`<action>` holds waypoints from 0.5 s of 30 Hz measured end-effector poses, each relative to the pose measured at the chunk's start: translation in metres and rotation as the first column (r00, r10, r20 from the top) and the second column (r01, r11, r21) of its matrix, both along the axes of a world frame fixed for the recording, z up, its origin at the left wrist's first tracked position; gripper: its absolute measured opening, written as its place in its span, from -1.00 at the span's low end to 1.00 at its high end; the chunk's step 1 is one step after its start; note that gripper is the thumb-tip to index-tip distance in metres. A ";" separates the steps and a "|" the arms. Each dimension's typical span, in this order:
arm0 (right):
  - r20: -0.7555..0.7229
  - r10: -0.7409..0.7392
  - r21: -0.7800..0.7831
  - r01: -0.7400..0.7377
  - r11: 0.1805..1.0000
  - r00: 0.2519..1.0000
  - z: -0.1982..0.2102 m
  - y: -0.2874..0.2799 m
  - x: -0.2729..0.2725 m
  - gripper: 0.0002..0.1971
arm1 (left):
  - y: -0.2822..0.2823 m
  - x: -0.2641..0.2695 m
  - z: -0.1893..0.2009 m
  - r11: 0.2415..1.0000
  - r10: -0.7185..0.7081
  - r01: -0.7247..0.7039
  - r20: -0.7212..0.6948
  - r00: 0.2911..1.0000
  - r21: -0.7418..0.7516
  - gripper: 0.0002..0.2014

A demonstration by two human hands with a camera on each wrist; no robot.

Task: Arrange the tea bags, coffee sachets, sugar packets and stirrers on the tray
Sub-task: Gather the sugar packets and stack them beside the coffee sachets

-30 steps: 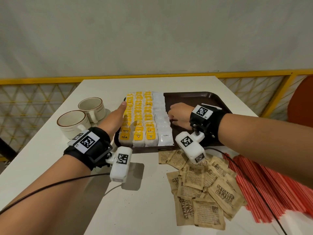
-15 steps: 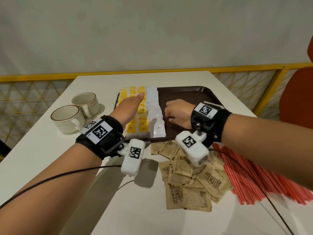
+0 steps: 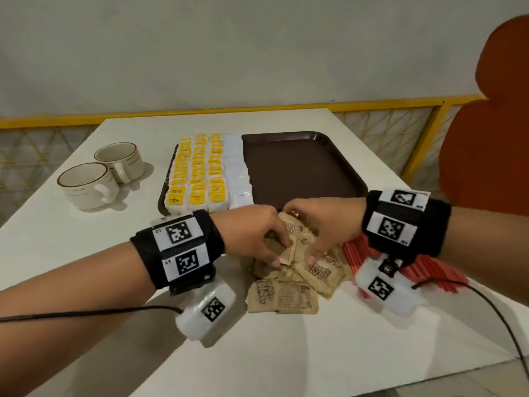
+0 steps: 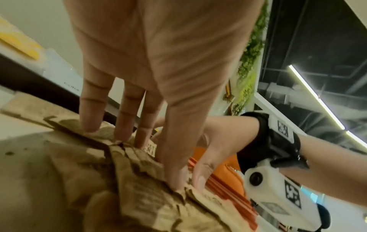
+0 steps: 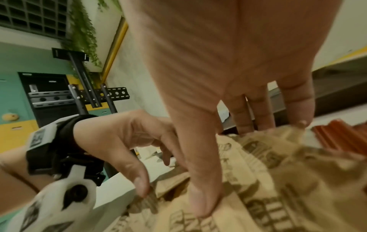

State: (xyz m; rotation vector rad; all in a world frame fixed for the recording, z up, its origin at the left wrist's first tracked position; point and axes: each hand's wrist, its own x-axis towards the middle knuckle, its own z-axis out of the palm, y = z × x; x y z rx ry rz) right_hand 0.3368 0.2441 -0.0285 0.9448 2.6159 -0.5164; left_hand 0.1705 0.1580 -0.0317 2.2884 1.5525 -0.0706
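Note:
A dark brown tray (image 3: 309, 170) holds rows of yellow tea bags (image 3: 197, 173) and a column of white coffee sachets (image 3: 237, 176) on its left half; the right half is bare. In front of the tray lies a loose pile of brown sugar packets (image 3: 286, 296). Red stirrers (image 3: 429, 267) lie to the pile's right. My left hand (image 3: 276, 250) and right hand (image 3: 309, 247) meet on the pile. Each has its thumb on the near side and its fingers on the far side, bunching packets between them. The wrist views show fingertips (image 4: 123, 138) and a thumb (image 5: 204, 210) set on crumpled packets (image 5: 268, 180).
Two beige cups (image 3: 86, 181) stand left of the tray on the white table (image 3: 286, 353). An orange chair (image 3: 492, 138) is at the right, and a yellow railing (image 3: 57, 121) runs behind the table. Cables trail from both wrists.
Both hands left the tray and came back to the sugar pile, where they now bunch packets. The head view has shifted left and closer.

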 end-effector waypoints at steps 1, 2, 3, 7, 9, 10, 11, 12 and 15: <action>-0.026 -0.008 -0.011 0.007 1.000 1.000 -0.001 0.000 -0.002 0.11 | 0.000 0.002 -0.001 1.000 0.014 -0.014 -0.014 1.000 0.022 -0.61; -0.038 -0.009 -0.024 0.008 1.000 0.999 -0.003 0.001 -0.005 0.11 | 0.000 0.003 -0.002 0.999 0.031 -0.030 -0.023 0.999 0.031 -0.64; -0.047 -0.006 -0.034 0.004 0.999 0.999 -0.003 0.002 -0.007 0.11 | -0.001 0.004 -0.003 0.998 0.043 -0.042 -0.026 0.999 0.041 -0.65; -0.106 -0.021 -0.062 0.014 0.998 0.994 -0.003 0.002 -0.014 0.02 | -0.005 0.009 -0.003 0.991 0.098 -0.093 -0.050 0.994 0.092 -0.51; -0.138 0.004 -0.063 -0.012 0.998 0.990 -0.003 -0.002 -0.017 -0.13 | -0.006 0.008 -0.001 0.988 0.102 -0.094 -0.068 0.992 0.119 -0.45; -0.135 0.022 -0.045 -0.028 0.999 0.991 -0.003 -0.004 -0.018 -0.22 | -0.007 0.008 0.000 0.987 0.100 -0.090 -0.076 0.992 0.130 -0.44; -0.126 0.039 -0.022 -0.042 0.999 0.991 -0.003 -0.006 -0.019 -0.31 | -0.008 0.008 0.000 0.987 0.095 -0.082 -0.087 0.992 0.138 -0.42; -0.113 0.046 -0.006 -0.047 0.999 0.993 -0.003 -0.008 -0.019 -0.38 | -0.010 0.008 -0.001 0.988 0.088 -0.073 -0.101 0.991 0.139 -0.41; -0.082 0.021 0.005 -0.021 1.000 0.996 -0.004 -0.012 -0.020 -0.44 | -0.013 0.008 -0.002 0.989 0.077 -0.060 -0.124 0.989 0.134 -0.42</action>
